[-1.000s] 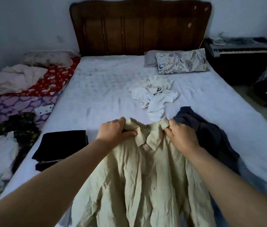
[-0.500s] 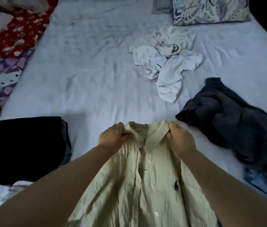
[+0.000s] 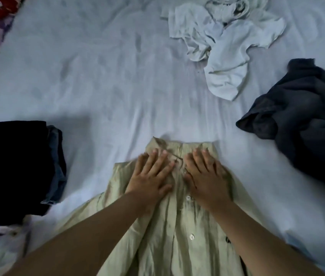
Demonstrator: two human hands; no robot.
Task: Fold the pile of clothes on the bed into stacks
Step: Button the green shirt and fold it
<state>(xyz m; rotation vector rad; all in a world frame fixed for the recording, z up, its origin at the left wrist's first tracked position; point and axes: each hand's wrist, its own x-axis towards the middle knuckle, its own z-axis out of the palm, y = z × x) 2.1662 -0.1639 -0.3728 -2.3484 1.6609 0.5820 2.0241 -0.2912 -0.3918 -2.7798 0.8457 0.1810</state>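
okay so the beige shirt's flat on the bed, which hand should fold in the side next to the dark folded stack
Left. The left hand presses the beige shirt on the side facing the dark folded stack; the right hand would probably have to cross over.

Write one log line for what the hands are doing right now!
step: smoothing | left hand: flat on shirt | right hand: flat on shirt | shirt: button-side up on bed | folded: no

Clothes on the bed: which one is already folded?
The black garment at left, squared flat. The beige shirt, white pile and dark blue one aren't.
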